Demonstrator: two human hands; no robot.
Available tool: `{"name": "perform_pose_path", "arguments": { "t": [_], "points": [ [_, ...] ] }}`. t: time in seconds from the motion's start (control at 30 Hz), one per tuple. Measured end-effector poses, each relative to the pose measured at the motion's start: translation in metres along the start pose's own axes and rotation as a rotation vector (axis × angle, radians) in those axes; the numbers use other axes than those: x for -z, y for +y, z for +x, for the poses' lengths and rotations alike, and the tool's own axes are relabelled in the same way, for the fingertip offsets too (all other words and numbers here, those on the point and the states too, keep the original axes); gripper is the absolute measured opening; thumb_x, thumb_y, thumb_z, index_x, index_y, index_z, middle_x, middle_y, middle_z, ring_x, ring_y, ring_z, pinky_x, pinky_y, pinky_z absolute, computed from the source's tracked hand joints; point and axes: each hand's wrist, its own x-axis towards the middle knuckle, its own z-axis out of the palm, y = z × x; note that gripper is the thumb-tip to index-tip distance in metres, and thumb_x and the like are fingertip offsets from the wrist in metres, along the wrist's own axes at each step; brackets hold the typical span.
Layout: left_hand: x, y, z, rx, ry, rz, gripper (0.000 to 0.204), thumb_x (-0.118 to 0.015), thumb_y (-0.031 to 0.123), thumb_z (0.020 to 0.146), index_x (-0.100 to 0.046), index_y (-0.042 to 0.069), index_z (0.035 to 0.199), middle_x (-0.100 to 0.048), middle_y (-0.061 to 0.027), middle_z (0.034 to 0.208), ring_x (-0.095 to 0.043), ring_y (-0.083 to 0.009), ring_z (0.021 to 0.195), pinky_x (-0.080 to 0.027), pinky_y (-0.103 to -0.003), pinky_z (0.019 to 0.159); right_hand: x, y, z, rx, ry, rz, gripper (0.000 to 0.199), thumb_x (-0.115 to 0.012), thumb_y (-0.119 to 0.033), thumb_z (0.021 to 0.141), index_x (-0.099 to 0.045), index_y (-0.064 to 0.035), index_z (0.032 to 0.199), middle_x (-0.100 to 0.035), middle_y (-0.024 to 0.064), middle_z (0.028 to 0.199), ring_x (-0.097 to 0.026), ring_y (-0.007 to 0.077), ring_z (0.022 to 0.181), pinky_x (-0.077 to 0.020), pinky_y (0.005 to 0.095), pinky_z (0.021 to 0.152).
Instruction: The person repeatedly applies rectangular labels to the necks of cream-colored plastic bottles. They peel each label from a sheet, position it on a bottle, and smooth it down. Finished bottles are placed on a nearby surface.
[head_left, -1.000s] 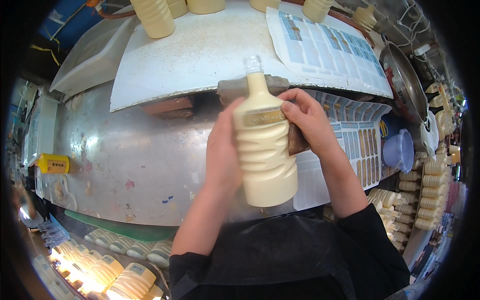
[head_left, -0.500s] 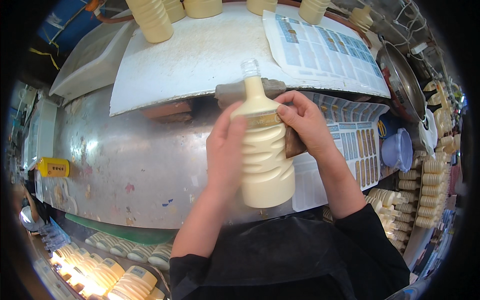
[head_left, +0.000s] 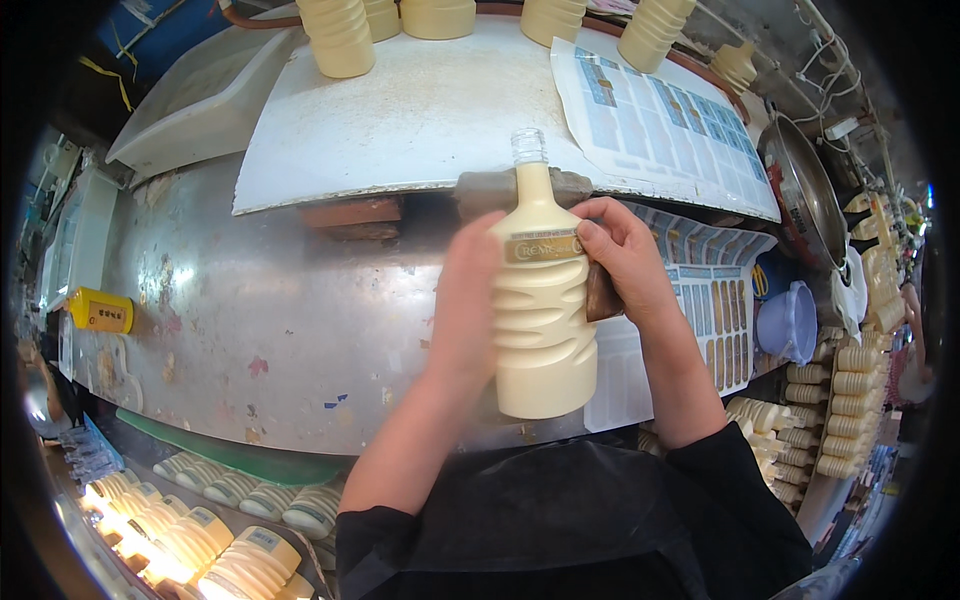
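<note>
A cream-coloured plastic bottle (head_left: 545, 345) with a ribbed body and clear threaded neck lies in front of me, neck pointing away. Across its shoulder runs a gold label strip (head_left: 540, 247). The thumb and forefinger of my right hand (head_left: 632, 262) are pressed together at the strip's right end; its tip is hidden under them. Smeared by motion, my left hand (head_left: 462, 300) is against the bottle's left side, and its fingers cannot be made out. A grey-brown block (head_left: 487, 190) lies behind the bottle's neck, and a brown block (head_left: 603, 295) shows beside it under my right hand.
Label sheets (head_left: 735, 330) lie to the right; another sheet (head_left: 640, 115) is on the raised white board (head_left: 420, 120), where several cream bottles (head_left: 335, 35) stand. A yellow container (head_left: 100, 311) is at left, a lilac bucket (head_left: 787, 322) at right. More bottles (head_left: 250, 565) fill the lower left.
The scene has shifted slightly rightward in view. My blurred left hand now covers less of the strip, so more of it shows. My right hand keeps its place at the strip's right end.
</note>
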Motion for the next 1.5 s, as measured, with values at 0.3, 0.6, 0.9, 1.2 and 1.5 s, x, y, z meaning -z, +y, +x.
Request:
{"name": "perform_pose_path", "arguments": {
  "t": [0.3,0.6,0.9,1.2,1.5],
  "points": [
    [0.005,0.000,0.000,-0.086,0.017,0.234,0.046,-0.038,0.036,0.113,-0.053,0.003,0.140,-0.064,-0.0099,0.127,-0.061,-0.0176,0.116,-0.049,-0.033,0.102,0.004,-0.001,-0.004,-0.009,-0.010,0.003,0.024,-0.064,-0.022,0.102,-0.063,-0.0020,0.116,-0.069,0.0014,0.093,-0.061,0.0051,0.084,-0.0480,0.0210,0.077],
    [-0.001,0.004,-0.001,-0.037,-0.003,0.107,0.056,-0.028,0.047,0.113,-0.052,0.004,0.138,-0.064,-0.0105,0.130,-0.062,-0.0204,0.118,-0.049,-0.037,0.104,0.003,-0.038,0.003,0.159,0.233,0.219,0.035,-0.061,-0.008,0.093,-0.056,0.0012,0.126,-0.066,0.0099,0.115,-0.064,0.0155,0.099,-0.0527,0.0306,0.086],
    [-0.007,0.005,-0.002,-0.079,0.048,0.275,0.038,-0.049,0.029,0.109,-0.050,0.004,0.137,-0.064,-0.0092,0.126,-0.062,-0.0156,0.114,-0.051,-0.033,0.099,-0.061,-0.054,0.000,0.578,0.119,-0.753,0.033,-0.050,-0.004,0.095,-0.049,-0.0012,0.128,-0.056,0.0234,0.127,-0.058,0.0433,0.113,-0.0468,0.0481,0.097],
    [-0.005,0.002,0.000,-0.060,-0.003,0.166,0.039,-0.039,0.032,0.112,-0.051,0.004,0.136,-0.063,-0.0109,0.126,-0.063,-0.0187,0.113,-0.051,-0.036,0.100,0.000,-0.021,0.010,0.477,0.309,-0.382,0.034,-0.054,-0.010,0.096,-0.053,0.0010,0.128,-0.063,0.0215,0.120,-0.063,0.0375,0.112,-0.0485,0.0420,0.100],
    [-0.020,0.008,-0.010,-0.028,0.014,0.075,0.045,-0.034,0.040,0.113,-0.051,0.005,0.136,-0.058,-0.0097,0.129,-0.058,-0.0182,0.117,-0.050,-0.037,0.101,-0.069,-0.058,0.005,0.573,0.179,-0.686,0.033,-0.050,-0.006,0.095,-0.047,0.0004,0.127,-0.053,0.0253,0.121,-0.057,0.0448,0.108,-0.0466,0.0494,0.094]
  ]
}}
